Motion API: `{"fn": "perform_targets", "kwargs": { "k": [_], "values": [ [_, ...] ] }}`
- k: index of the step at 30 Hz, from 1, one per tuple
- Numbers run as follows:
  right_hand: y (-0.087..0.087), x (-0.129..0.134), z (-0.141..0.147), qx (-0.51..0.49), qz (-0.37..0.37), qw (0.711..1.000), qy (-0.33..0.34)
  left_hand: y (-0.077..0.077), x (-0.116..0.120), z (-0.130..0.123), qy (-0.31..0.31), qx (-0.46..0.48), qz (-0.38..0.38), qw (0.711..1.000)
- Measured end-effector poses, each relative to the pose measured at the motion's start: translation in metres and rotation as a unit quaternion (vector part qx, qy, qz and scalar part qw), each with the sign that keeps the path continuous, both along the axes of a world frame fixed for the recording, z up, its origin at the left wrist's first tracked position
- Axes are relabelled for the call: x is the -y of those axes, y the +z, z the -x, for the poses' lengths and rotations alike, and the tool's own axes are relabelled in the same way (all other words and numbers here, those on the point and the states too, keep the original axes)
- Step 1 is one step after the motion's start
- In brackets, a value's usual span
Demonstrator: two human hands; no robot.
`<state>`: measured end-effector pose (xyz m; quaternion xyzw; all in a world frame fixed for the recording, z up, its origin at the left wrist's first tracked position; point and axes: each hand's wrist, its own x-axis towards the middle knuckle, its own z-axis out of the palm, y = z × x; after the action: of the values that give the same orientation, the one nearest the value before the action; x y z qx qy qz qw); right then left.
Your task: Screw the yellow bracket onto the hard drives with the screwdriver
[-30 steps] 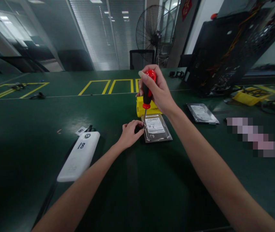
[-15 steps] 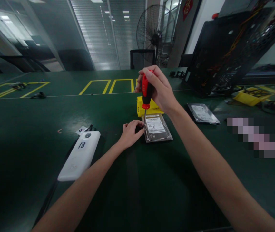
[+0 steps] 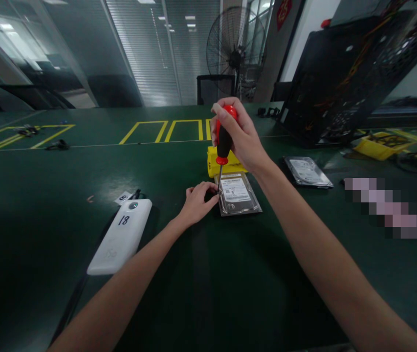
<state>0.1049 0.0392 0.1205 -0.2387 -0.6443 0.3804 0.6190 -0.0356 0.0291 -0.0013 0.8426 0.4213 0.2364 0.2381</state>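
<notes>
My right hand (image 3: 239, 134) is closed round the red and black handle of a screwdriver (image 3: 224, 142), which stands nearly upright. Its tip meets the left edge of a hard drive (image 3: 243, 203) that lies label up on the green table (image 3: 171, 303). Beside that tip, my left hand (image 3: 198, 203) has thumb and forefinger bent towards each other at the drive's left edge; whether anything is between them is too small to tell. Directly behind the drive sits a yellow object (image 3: 213, 164), partly hidden by the screwdriver and my right hand.
A second hard drive (image 3: 308, 171) lies to the right. At the left is a white device (image 3: 120, 239) marked 18, with a dark strap. A black computer case (image 3: 321, 83) and a yellow tray (image 3: 379, 146) with cables stand at the back right.
The screwdriver handle has turned a little, and the fingers of my right hand have shifted on it. My left hand and the drive have stayed put.
</notes>
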Motion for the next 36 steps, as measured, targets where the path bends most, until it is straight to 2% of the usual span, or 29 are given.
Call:
{"fn": "perform_targets", "kwargs": {
  "k": [5,10,15,21,26,32,36],
  "values": [
    [0.0001,0.0019,-0.0002,-0.01,-0.016,0.999,0.039,-0.0001,0.0,0.0009,-0.005,0.005,0.001,1.0],
    [-0.0006,0.001,-0.0018,0.002,0.008,1.0,0.028,-0.0001,0.0003,0.001,-0.006,0.002,0.005,1.0],
    [0.0002,0.0014,-0.0025,-0.032,0.007,0.998,0.049,-0.0003,-0.0002,0.0014,-0.009,0.006,0.002,1.0],
    [-0.0007,0.0009,-0.0009,-0.027,0.028,0.999,0.007,0.0006,0.0005,0.0009,-0.01,-0.002,0.003,1.0],
    [-0.0031,-0.0029,-0.001,-0.02,0.002,0.999,0.027,0.0016,0.0008,0.0004,-0.006,-0.004,0.004,1.0],
    [-0.0013,-0.0005,-0.0034,0.007,0.005,1.0,0.0,0.0006,0.0002,0.0005,-0.007,0.003,-0.001,1.0],
    [-0.0004,0.0008,-0.0042,0.003,0.0,1.0,0.014,-0.0016,-0.0008,0.0008,-0.008,0.007,-0.003,1.0]
  ]
}}
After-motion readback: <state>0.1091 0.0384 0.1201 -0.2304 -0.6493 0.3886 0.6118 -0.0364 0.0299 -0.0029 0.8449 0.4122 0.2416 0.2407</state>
